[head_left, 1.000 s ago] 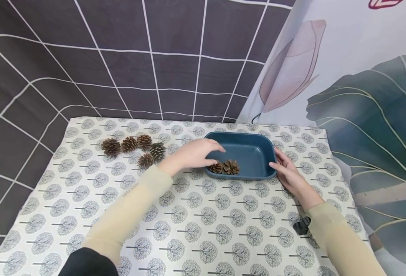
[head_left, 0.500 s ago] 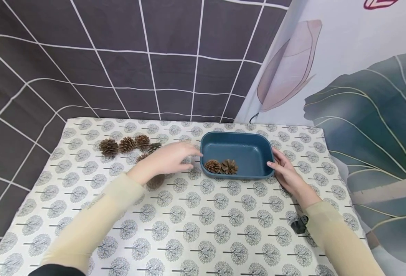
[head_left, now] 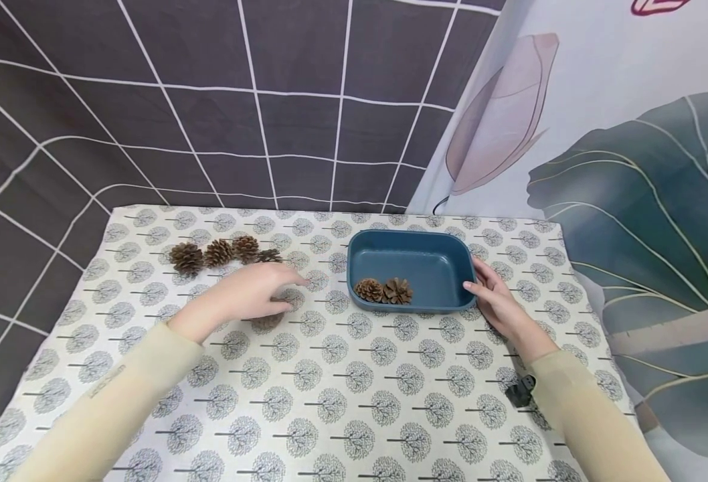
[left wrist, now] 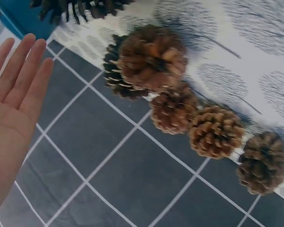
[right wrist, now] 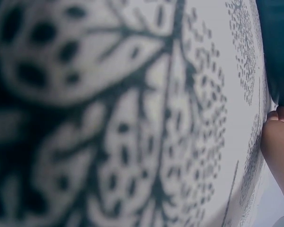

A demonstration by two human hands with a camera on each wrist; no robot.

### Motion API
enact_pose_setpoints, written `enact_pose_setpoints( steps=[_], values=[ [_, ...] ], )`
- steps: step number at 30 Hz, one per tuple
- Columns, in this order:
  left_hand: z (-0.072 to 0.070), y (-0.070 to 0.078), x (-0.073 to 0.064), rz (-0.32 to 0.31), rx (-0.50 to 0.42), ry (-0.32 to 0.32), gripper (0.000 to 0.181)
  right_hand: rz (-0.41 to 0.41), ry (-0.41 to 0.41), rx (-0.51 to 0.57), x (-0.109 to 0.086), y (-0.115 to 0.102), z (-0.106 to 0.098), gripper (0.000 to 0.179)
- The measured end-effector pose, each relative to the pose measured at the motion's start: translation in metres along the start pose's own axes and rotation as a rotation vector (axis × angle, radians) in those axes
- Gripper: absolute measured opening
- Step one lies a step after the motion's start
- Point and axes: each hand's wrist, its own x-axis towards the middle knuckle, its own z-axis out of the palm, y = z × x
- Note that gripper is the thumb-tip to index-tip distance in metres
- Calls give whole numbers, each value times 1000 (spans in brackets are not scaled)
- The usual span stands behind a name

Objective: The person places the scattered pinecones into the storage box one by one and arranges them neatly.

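Observation:
My left hand [head_left: 251, 292] hovers over the left part of the table with fingers extended and nothing held. Beside it lie several brown pine cones [head_left: 218, 253]; a darker pine cone [head_left: 269, 256] is partly covered by the hand in the head view. The left wrist view shows the open palm [left wrist: 12, 111] at left and the loose pine cones [left wrist: 217, 131] in a row. My right hand [head_left: 501, 301] grips the right wall of a blue rectangular tub [head_left: 411, 234], thumb over the rim. Two pine cones [head_left: 397, 291] sit in the tub's front left corner.
A white cloth [head_left: 330, 402] with grey tree prints covers the table. Dark grid-patterned fabric [head_left: 300, 120] rises behind, and a leaf-printed curtain [head_left: 631, 201] hangs at the right. A small black object [head_left: 519, 391] is beside the right wrist.
My left hand has moved left, away from the tub and toward the loose pine cones, leaving the two cones in the tub. The right hand has kept its hold on the tub.

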Motion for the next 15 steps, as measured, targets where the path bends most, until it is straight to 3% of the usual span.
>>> enact_pose_setpoints(
  steps=[5, 15],
  values=[
    [3, -6, -11, -16, -12, -12, 47, -10, -8, 7, 1, 1, 0, 71],
    [12, -13, -22, -75, -49, -95, 56, -12, -8, 9, 1, 1, 0, 70]
  ],
)
